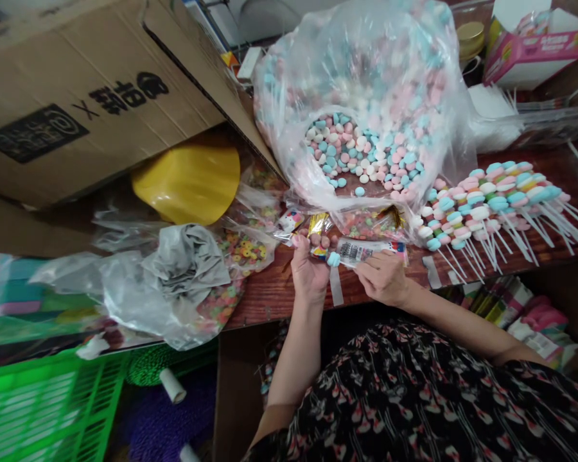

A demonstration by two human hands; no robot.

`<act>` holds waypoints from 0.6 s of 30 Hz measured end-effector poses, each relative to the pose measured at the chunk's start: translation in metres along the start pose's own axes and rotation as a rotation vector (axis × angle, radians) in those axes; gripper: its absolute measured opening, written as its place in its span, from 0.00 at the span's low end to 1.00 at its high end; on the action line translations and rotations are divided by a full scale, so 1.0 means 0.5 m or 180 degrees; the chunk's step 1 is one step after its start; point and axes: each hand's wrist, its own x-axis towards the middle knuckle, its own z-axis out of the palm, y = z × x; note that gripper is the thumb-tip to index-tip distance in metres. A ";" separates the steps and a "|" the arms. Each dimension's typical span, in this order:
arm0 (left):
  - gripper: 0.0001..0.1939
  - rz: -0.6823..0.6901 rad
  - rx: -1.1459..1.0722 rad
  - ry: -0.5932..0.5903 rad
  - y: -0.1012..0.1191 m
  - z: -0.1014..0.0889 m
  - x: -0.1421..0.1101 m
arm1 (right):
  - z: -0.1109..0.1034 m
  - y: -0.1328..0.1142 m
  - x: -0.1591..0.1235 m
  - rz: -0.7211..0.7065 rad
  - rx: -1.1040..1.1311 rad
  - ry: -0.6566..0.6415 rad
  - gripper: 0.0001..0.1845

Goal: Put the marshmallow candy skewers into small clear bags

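So far, a fanned heap of candy skewers (491,205) lay ready on the wooden table (279,289), a plastic bag of pastel candies (366,83) remained largely full, and the left hand (309,273) gripped one candy skewer (324,247) while the right hand (383,277) pinched a printed plastic sleeve (370,251) beside it.

The left hand (309,269) stands upright while the right hand (383,277) angles inward.
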 end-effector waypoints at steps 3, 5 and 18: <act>0.14 -0.0110 0.0141 -0.0199 0.000 0.006 -0.007 | 0.005 -0.010 0.006 0.0594 0.0932 -0.0121 0.15; 0.18 -0.0211 0.0187 -0.0396 0.002 0.005 -0.011 | 0.006 -0.011 0.011 0.1191 0.1733 -0.0312 0.14; 0.21 -0.0702 0.0341 -0.0704 -0.013 -0.010 -0.017 | 0.009 -0.005 0.032 0.1766 0.3178 -0.0876 0.14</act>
